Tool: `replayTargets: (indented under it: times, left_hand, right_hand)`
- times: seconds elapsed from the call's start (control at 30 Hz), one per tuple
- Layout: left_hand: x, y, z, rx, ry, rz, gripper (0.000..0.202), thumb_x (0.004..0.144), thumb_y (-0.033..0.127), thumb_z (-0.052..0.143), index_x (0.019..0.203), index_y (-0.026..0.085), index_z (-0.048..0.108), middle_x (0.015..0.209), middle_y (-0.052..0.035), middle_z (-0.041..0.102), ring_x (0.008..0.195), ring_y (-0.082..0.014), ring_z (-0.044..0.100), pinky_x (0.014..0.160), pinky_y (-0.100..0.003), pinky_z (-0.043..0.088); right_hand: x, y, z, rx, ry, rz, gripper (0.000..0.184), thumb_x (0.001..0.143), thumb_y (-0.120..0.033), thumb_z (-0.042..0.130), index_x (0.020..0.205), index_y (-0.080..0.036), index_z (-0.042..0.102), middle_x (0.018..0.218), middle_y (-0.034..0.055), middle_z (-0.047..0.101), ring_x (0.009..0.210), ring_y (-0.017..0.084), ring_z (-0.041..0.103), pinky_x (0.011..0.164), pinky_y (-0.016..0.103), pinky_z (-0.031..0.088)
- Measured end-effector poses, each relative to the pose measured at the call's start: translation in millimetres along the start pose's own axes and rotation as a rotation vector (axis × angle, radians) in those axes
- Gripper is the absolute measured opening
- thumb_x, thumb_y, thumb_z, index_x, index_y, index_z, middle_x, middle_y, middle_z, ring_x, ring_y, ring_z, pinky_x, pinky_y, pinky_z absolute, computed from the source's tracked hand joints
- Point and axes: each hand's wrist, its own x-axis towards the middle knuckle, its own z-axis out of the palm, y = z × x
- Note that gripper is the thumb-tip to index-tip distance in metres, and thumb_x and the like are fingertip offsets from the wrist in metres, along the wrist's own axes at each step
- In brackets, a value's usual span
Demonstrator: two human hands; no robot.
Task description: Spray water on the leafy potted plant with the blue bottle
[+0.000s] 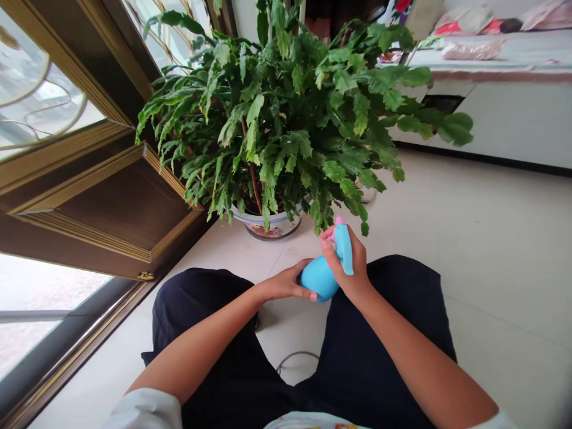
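A blue spray bottle [320, 279] with a pink nozzle and trigger is held between my two hands, tilted toward the plant. My left hand [288, 282] cups the lower part of the bottle, thumb in front. Around the bottle's neck and trigger, my right hand [346, 256] is closed. Just beyond the nozzle hangs a large leafy green plant [295, 125], its flat jagged stems wet with droplets in places. It grows in a white flower pot [274, 226] with a painted pattern, mostly hidden by foliage.
To the left stands a brown door [102, 202] with gold trim and glass panels. A white cabinet [504, 122] with bags and cloth on top is at the back right. Pale floor tiles [491, 256] lie around the pot, and a thin dark cable [297, 353] lies between my legs.
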Motion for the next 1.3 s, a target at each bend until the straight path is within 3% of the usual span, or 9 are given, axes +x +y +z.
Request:
replayTargets:
  times: [0.13,0.23,0.33,0.43,0.53,0.83,1.1,1.23,1.3]
  left_hand:
    - [-11,17,-10.6,0.303,-0.038,-0.065,0.09,0.073,0.055,0.081,0.15,0.025,0.044,0.124,-0.0096,0.07,0.109,-0.0273,0.068,0.09,-0.039,0.053]
    - [-25,40,-10.7,0.666,0.234,-0.024,0.048,0.086,0.05,0.07,0.126,0.024,0.064,0.098,-0.0047,0.076,0.088,-0.0228,0.07,0.084,-0.036,0.051]
    - [-40,63,-0.5,0.797,0.494,0.241,0.034,0.095,0.047,0.059,0.121,0.025,0.065,0.084,-0.0014,0.074,0.079,-0.0185,0.067,0.085,-0.034,0.047]
    - [-47,74,11.4,0.845,0.389,0.485,0.043,0.097,0.05,0.055,0.135,0.031,0.058,0.085,0.0009,0.073,0.077,-0.0164,0.067,0.078,-0.03,0.044]
    - [-46,73,17.6,0.963,0.311,0.536,0.05,0.098,0.052,0.053,0.145,0.035,0.05,0.083,0.0013,0.072,0.074,-0.0167,0.065,0.071,-0.03,0.042]
    - [-42,84,24.2,1.174,0.247,0.407,0.046,0.099,0.037,0.047,0.144,0.033,0.05,0.08,0.0015,0.067,0.072,-0.0177,0.06,0.069,-0.031,0.04]
    - [-43,86,13.3,1.084,0.356,0.356,0.021,0.096,0.031,0.048,0.104,0.023,0.066,0.076,0.0006,0.068,0.074,-0.0172,0.061,0.072,-0.032,0.039]
    - [-32,68,6.5,0.984,0.376,0.143,0.018,0.094,0.032,0.055,0.105,0.023,0.065,0.084,-0.0005,0.069,0.082,-0.0192,0.065,0.081,-0.035,0.045]
    - [-25,51,5.4,0.901,0.391,0.004,0.039,0.085,0.036,0.07,0.119,0.022,0.06,0.108,-0.006,0.069,0.091,-0.0227,0.066,0.085,-0.041,0.049]
  right_hand:
    - [-7,-2,1,-0.069,0.007,-0.059,0.01,0.089,-0.034,0.057,0.084,-0.025,0.054,0.076,0.001,0.063,0.071,0.02,0.062,0.07,0.037,0.053]
    - [-10,-1,1,-0.136,0.02,-0.124,0.007,0.086,-0.03,0.058,0.086,-0.025,0.054,0.077,0.0017,0.063,0.072,0.021,0.062,0.071,0.038,0.053]
    - [-10,3,2,-0.2,0.048,-0.184,0.012,0.087,-0.034,0.058,0.094,-0.024,0.055,0.086,0.0053,0.065,0.081,0.025,0.065,0.074,0.041,0.053]
    - [-8,4,4,-0.259,0.059,-0.219,0.014,0.088,-0.037,0.056,0.093,-0.024,0.054,0.083,0.0057,0.063,0.079,0.026,0.062,0.073,0.042,0.052]
    - [-7,2,3,-0.253,0.061,-0.187,0.006,0.086,-0.03,0.055,0.086,-0.025,0.052,0.076,0.0027,0.061,0.073,0.024,0.06,0.072,0.04,0.052]
    - [-6,4,9,-0.29,0.037,-0.138,0.008,0.076,-0.023,0.054,0.084,-0.025,0.052,0.075,0.0013,0.061,0.072,0.022,0.058,0.072,0.038,0.05]
    - [1,6,-7,-0.169,-0.021,-0.122,0.013,0.074,-0.016,0.053,0.084,-0.024,0.054,0.077,0.0009,0.064,0.07,0.02,0.063,0.07,0.035,0.051]
    - [1,10,-9,-0.261,-0.028,-0.252,0.016,0.075,-0.015,0.054,0.089,-0.024,0.055,0.082,0.0033,0.065,0.08,0.024,0.065,0.076,0.039,0.052]
    - [0,11,-9,-0.254,-0.034,-0.268,0.017,0.075,-0.014,0.054,0.089,-0.023,0.055,0.082,0.004,0.065,0.08,0.024,0.065,0.075,0.039,0.053]
